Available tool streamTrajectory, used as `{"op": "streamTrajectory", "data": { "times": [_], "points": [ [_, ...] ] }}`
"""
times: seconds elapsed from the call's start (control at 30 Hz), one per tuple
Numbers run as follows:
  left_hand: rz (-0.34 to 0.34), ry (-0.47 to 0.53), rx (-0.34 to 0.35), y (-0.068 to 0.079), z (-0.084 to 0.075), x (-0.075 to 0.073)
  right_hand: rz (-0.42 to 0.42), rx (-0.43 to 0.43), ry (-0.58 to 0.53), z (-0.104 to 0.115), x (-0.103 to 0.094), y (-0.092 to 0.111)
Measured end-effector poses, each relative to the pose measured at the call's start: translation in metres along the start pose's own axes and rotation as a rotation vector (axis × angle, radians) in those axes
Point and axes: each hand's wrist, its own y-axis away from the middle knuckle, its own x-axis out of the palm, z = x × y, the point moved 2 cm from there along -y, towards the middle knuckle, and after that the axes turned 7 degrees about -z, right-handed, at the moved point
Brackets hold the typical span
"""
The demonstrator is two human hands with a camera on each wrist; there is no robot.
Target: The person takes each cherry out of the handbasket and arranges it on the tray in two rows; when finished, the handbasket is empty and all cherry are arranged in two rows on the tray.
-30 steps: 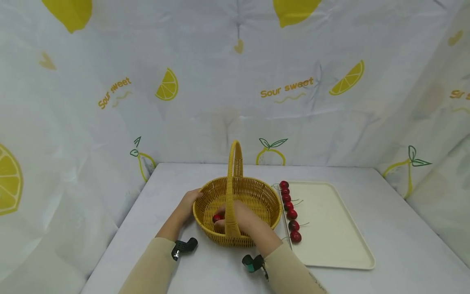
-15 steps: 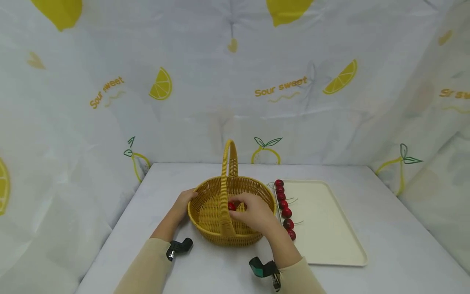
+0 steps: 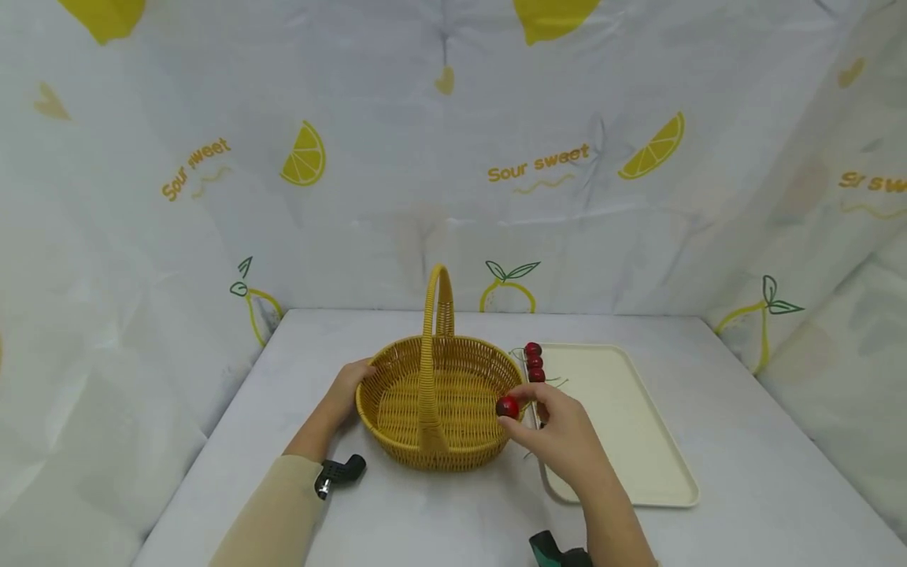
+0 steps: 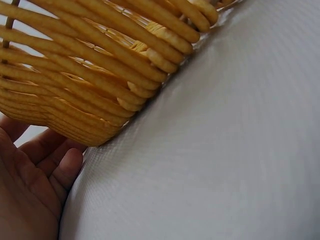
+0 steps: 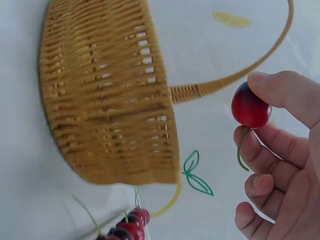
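Observation:
A yellow-brown wicker basket (image 3: 464, 458) with a tall arched handle stands on the white table, its woven floor showing. My left hand (image 3: 347, 387) holds its left rim; in the left wrist view the fingers (image 4: 66, 167) lie against the lower basket wall. Between thumb and fingertips my right hand (image 3: 563, 433) pinches a dark red cherry (image 3: 507, 406), over the basket's right rim. In the right wrist view this cherry (image 5: 251, 106) has a green stem hanging down, and the other fingers are loosely bent.
A cream tray (image 3: 623, 433) lies right of the basket. Along its left edge runs a row of cherries (image 3: 535, 362), partly hidden by my right hand. Behind the table hangs a white cloth (image 3: 397, 260) with lemon prints.
My right hand has lifted the cherry out of the basket and moved right with it, towards the tray. The left hand stays at the basket's left rim. The view has shifted slightly.

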Motion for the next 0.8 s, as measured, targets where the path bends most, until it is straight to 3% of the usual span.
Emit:
{"op": "streamTrajectory", "data": {
  "times": [0.33, 0.53, 0.8],
  "points": [
    [-0.017, 0.018, -0.028, 0.002, -0.003, 0.001, -0.020, 0.097, 0.146, -0.039, -0.031, 0.035],
    [-0.016, 0.022, -0.030, 0.004, -0.005, 0.002, 0.031, 0.188, 0.234, -0.074, -0.026, 0.049],
    [-0.023, 0.036, -0.045, 0.004, -0.004, 0.001, 0.044, 0.187, 0.329, -0.095, -0.017, 0.051]
  ]
}}
